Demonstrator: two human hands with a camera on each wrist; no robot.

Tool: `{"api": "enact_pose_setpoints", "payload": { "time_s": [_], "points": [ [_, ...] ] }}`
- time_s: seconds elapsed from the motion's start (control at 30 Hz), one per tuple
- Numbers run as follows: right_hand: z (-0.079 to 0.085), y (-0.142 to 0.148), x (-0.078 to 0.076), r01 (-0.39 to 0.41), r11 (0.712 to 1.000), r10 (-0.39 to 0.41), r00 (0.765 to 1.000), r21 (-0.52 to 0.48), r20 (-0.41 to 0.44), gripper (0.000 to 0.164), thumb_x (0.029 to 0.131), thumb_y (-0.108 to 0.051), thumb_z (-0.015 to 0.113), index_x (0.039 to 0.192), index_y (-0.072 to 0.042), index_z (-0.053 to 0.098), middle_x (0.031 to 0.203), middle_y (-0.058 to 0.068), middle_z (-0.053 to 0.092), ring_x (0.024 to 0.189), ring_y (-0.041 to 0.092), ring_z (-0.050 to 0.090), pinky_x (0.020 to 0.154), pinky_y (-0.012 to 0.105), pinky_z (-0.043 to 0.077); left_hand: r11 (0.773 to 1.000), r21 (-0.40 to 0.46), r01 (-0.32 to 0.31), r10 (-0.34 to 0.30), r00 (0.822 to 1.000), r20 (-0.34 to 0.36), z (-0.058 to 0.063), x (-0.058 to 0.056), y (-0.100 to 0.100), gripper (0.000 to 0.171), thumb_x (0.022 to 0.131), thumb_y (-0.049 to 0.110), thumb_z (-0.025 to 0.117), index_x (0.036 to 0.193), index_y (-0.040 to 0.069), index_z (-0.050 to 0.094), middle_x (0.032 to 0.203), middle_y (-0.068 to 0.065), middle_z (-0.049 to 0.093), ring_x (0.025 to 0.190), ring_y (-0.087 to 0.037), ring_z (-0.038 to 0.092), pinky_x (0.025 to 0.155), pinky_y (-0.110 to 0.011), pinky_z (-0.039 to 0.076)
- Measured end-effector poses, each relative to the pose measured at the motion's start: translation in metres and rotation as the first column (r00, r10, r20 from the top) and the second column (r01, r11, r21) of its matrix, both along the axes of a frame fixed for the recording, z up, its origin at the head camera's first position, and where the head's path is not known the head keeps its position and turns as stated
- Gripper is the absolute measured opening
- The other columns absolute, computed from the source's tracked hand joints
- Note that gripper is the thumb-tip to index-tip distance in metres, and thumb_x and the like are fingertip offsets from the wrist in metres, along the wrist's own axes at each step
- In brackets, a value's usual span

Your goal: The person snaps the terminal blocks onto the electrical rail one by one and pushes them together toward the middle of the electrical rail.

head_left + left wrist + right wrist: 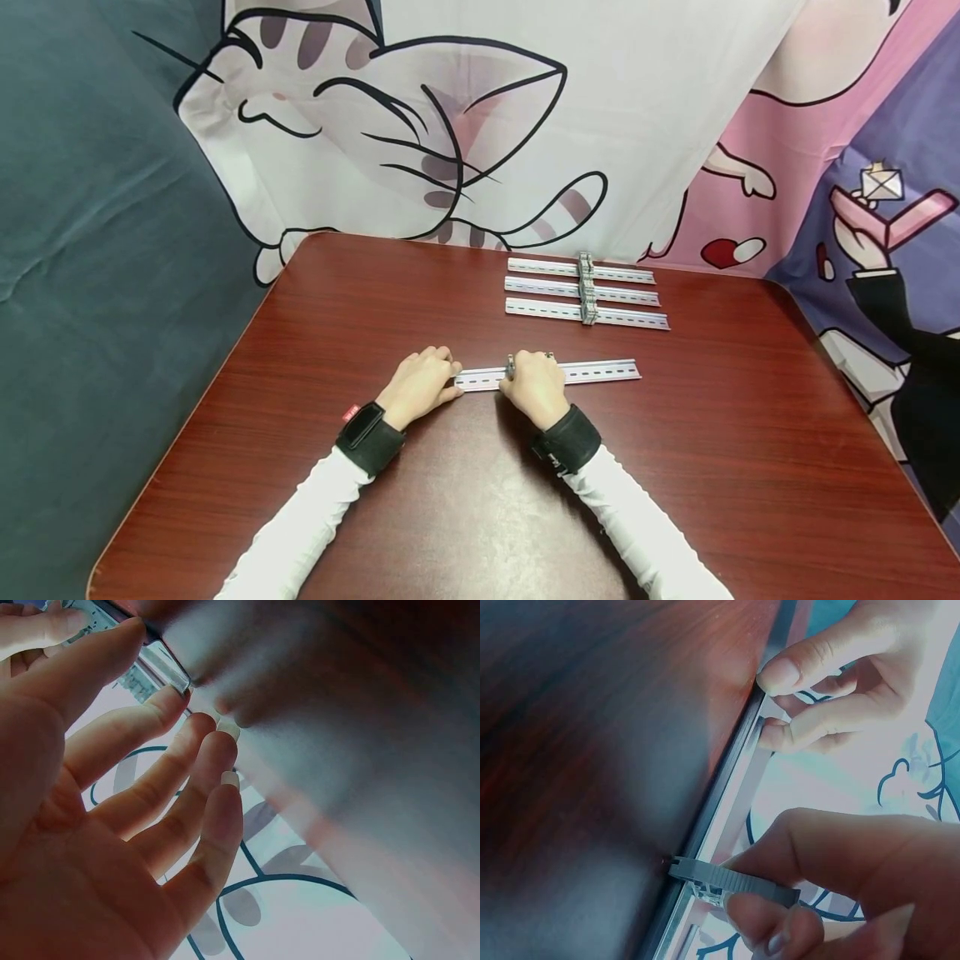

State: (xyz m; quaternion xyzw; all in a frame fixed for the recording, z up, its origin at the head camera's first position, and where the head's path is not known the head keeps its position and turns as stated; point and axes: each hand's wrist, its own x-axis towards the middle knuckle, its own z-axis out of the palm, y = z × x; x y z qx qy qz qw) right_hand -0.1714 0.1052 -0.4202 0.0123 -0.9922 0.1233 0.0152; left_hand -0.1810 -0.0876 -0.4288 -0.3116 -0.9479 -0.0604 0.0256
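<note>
A slotted metal DIN rail (603, 372) lies crosswise on the table in front of me. My left hand (420, 385) pinches its left end between thumb and forefinger, the other fingers extended beyond it in the left wrist view. Left of the rail's middle, my right hand (537, 388) holds a thin grey terminal block (735, 880) between thumb and fingers. The block stands across the rail, one end at its near edge in the right wrist view. From the head, the right hand covers most of the block and part of the rail.
Three more DIN rails (543, 308) lie parallel farther back, with a row of grey terminal blocks (587, 289) across their middles. The brown table (735, 433) ends at a curtain (637, 108) with cartoon prints behind it.
</note>
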Motion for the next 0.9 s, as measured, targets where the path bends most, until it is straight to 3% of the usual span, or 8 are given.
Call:
{"api": "enact_pose_setpoints", "payload": {
  "time_s": [0.9],
  "points": [
    [0.008,0.017,0.000,0.085,0.996,-0.085,0.996,0.015,0.011,0.026,0.068,-0.026,0.078,0.058,-0.012,0.058,0.074,0.018,0.069,0.070,0.039,0.067,0.050,0.046,0.049,1.000,0.011,0.003,-0.003,1.000,0.012,-0.001,-0.002,0.000,0.022,0.083,0.033,0.073,0.094,0.014,0.071,0.093,-0.005,0.061,0.087,-0.025,0.059,0.071,-0.039,0.050]
  ]
}}
